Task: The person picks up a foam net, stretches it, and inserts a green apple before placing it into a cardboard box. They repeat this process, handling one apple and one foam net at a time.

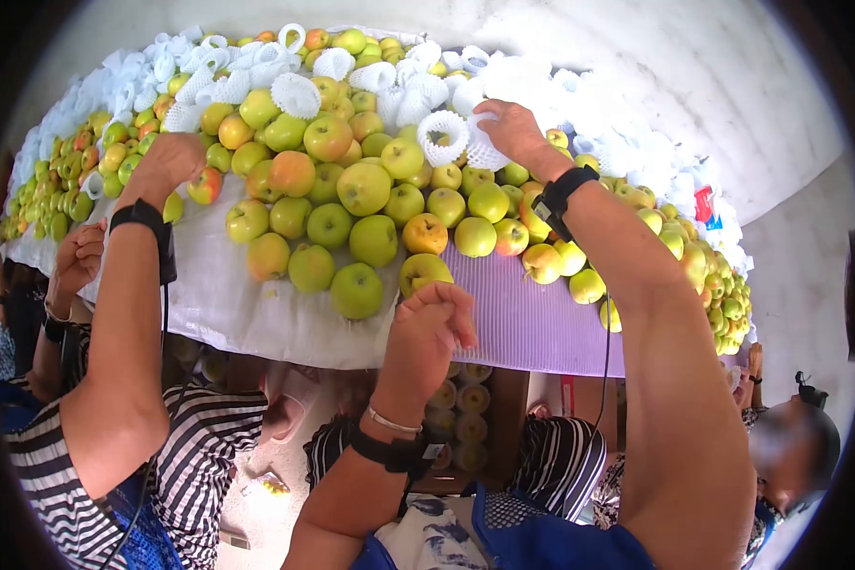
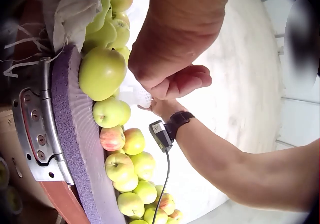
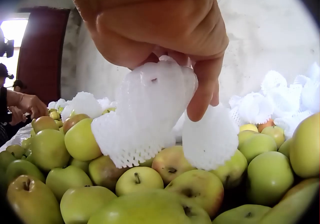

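Note:
At the back of the apple heap, my right hand (image 1: 516,133) pinches a white foam fruit net (image 3: 147,109) by its upper end. Its open lower edge hangs over the apples (image 3: 195,189) in the right wrist view, with a second foam net (image 3: 210,136) close beside it. My left hand (image 1: 427,332) hovers by the table's front edge with its fingers loosely curled and nothing in them. Nearest to it is a yellow-green apple (image 1: 424,273) at the front of the heap. The left wrist view shows that same left hand (image 2: 177,44) above the row of apples.
Foam nets (image 1: 152,66) lie piled along the far side. A purple ribbed mat (image 1: 532,313) and a white cloth (image 1: 285,323) cover the table. At the left, another person's hands (image 1: 173,160) work by the apples. Below stands a box of packed apples (image 1: 470,408).

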Motion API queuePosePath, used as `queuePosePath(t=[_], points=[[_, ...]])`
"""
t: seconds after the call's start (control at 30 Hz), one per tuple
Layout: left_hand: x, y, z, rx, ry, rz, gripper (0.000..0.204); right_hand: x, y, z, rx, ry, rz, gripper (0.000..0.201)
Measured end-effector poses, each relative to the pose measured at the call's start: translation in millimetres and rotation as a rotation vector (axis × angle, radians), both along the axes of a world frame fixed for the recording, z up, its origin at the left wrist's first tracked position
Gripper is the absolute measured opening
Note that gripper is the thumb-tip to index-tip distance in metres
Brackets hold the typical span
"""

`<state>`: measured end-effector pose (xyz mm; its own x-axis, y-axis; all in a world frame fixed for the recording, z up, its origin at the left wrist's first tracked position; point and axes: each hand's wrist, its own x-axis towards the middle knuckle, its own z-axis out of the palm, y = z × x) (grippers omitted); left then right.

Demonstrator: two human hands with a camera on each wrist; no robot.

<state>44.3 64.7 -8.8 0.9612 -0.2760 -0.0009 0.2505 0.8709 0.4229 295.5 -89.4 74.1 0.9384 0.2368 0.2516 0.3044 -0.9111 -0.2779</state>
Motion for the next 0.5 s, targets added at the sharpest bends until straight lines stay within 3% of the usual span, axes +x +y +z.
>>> queuePosePath(t=[0.17, 0.3, 0.4, 0.5], points=[[2, 3, -1, -0.012, 0.002, 0.012, 0.018, -24, -7, -6, 0.178, -0.195, -0.039, 0.027], [1, 2, -1, 0.013, 0.052, 0.04, 0.018, -42, -16, -18, 0.194, -0.191, -0.085, 0.028], [2, 1, 1, 0.054, 0.027, 0.063, 0.017, -56, -22, -18, 0.334, -0.125, -0.133, 0.027], [3, -6, 1, 0.074, 0.02, 0.091, 0.015, -98, -7, -14, 0.999, 0.154, -0.078, 0.025]])
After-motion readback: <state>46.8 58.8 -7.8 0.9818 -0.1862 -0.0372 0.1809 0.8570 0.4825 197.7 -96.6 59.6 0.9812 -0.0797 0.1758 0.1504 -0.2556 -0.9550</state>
